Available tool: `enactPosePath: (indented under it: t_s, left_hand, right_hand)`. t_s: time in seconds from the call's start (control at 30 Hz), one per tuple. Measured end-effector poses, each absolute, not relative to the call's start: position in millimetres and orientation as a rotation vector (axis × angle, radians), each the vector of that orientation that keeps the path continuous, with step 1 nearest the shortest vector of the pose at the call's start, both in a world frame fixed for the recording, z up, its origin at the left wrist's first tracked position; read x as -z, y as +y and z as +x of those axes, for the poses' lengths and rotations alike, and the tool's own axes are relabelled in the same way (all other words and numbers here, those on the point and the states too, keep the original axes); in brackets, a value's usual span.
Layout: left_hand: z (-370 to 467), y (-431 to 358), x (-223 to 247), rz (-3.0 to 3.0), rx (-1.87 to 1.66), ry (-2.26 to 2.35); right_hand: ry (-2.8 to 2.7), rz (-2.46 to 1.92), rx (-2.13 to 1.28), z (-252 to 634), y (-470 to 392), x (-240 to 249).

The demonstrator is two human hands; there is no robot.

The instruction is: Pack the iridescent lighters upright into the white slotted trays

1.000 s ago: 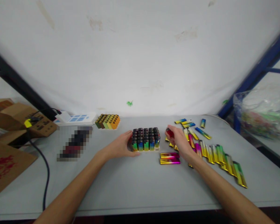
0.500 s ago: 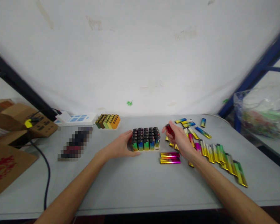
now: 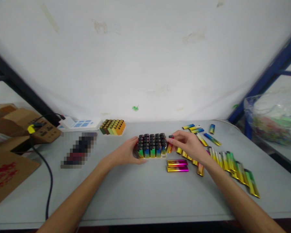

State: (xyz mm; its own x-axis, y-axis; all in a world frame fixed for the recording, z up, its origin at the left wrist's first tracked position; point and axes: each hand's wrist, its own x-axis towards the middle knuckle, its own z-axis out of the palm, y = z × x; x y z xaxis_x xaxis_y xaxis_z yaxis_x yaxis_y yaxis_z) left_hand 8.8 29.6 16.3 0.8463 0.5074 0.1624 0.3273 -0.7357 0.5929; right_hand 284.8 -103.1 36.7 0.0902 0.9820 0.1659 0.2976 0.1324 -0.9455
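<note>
Black-topped lighters stand upright in rows in a white tray (image 3: 164,155) at the middle of the table. My left hand (image 3: 128,151) grips the tray's left side, thumb along the front. Between the fingertips of my right hand (image 3: 184,142) is a red and gold lighter (image 3: 170,144), held nearly upright just beside the right end of the rows. Two pink and gold lighters (image 3: 177,165) lie flat in front of the tray. Many more lighters (image 3: 229,161) with green, white and gold bodies lie to the right, partly behind my right forearm.
A second block of lighters (image 3: 113,127) stands at the back left. Near it are a white power strip (image 3: 83,124) and a pixelated dark object (image 3: 79,150). Cardboard boxes (image 3: 12,168) and a black cable (image 3: 49,174) are at the left, a plastic bag (image 3: 274,119) at the right.
My right hand has moved left and down to the tray's right end, turning the red lighter from tilted to nearly upright. My left hand stays at the tray.
</note>
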Motion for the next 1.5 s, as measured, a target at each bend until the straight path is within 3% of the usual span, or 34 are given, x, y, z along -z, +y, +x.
enactPosePath:
  t_s: [0.37, 0.7, 0.97, 1.13, 1.5]
  left_hand:
    - [10, 27, -19, 2.437, -0.431, 0.612]
    - [9, 29, -16, 2.429, -0.421, 0.619]
    - [7, 31, -14, 2.421, -0.429, 0.636]
    - [9, 30, -14, 2.44, -0.489, 0.61]
    - [13, 33, -26, 2.44, -0.621, 0.759]
  right_hand:
    - [-1.625, -1.358, -1.021, 288, -114, -46]
    - [-1.963, -1.539, -0.448, 271, -111, -50]
    - [-1.909, -1.66, -0.378, 282, -103, -24]
    - [-1.93, -1.575, -0.557, 280, -97, -11]
    - [-2.007, -1.502, -0.433, 287, -83, -41]
